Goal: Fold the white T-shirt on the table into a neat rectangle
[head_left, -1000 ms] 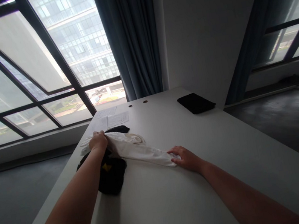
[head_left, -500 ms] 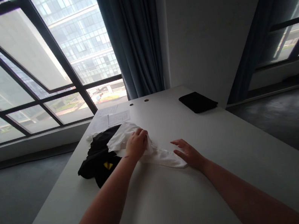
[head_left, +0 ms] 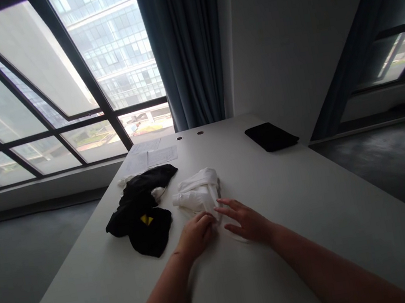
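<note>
A crumpled white garment (head_left: 197,188) lies bunched on the white table (head_left: 249,288) in front of me. My left hand (head_left: 198,232) is closed on its near edge, with the fingertips partly hidden in the cloth. On the other side of that edge, my right hand (head_left: 247,219) is open, its fingers spread and touching or just above the fabric. Left of the white garment lies a heaped black garment (head_left: 143,202) with a small yellow patch, and some white cloth shows beside it.
A folded black cloth (head_left: 272,136) lies at the table's right far side. Paper sheets (head_left: 162,155) rest at the far left, near two round holes in the tabletop. Beyond stand a window (head_left: 125,40) and a dark blue curtain (head_left: 187,45).
The white garment has come off the black one, moving right and nearer. My left hand has drawn it toward me, and my right hand has moved left to meet it.
</note>
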`<state>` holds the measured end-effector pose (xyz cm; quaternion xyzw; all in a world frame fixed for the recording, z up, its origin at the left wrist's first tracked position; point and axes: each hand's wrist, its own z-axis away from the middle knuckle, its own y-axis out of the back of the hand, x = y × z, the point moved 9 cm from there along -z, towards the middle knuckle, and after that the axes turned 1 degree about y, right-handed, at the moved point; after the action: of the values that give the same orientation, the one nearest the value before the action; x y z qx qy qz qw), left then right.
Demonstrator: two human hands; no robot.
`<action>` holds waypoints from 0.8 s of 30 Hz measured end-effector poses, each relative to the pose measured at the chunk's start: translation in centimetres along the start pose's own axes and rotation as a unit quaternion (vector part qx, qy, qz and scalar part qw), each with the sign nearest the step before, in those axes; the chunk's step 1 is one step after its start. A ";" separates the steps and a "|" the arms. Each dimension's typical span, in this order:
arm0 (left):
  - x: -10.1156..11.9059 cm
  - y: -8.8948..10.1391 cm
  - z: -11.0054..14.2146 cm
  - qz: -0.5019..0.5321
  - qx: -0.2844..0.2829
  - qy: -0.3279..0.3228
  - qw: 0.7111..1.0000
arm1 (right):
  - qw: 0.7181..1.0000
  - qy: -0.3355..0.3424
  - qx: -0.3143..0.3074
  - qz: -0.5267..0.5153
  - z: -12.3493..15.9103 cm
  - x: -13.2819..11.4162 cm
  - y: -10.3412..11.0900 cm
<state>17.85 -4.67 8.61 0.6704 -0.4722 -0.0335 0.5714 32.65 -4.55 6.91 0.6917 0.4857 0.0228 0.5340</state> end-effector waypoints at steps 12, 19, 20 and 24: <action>-18.0 13.8 14.5 -0.327 0.083 0.444 0.830 | 0.988 -0.067 -0.142 -0.006 0.6 -0.3 -3.7; -23.7 14.5 17.9 -0.276 0.050 0.500 0.819 | 0.983 -0.077 -0.168 -0.003 0.6 0.1 -4.0; -23.8 14.8 17.5 -0.287 0.062 0.494 0.818 | 0.983 -0.078 -0.168 -0.003 0.6 0.1 -3.9; -24.0 15.3 14.9 -0.297 0.066 0.433 0.848 | 0.981 -0.084 -0.173 -0.005 0.7 0.1 -3.7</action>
<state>-13.23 2.00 3.78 0.7614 0.0437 0.1231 0.6349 30.66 -5.16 3.77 0.5857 0.4309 0.0457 0.6850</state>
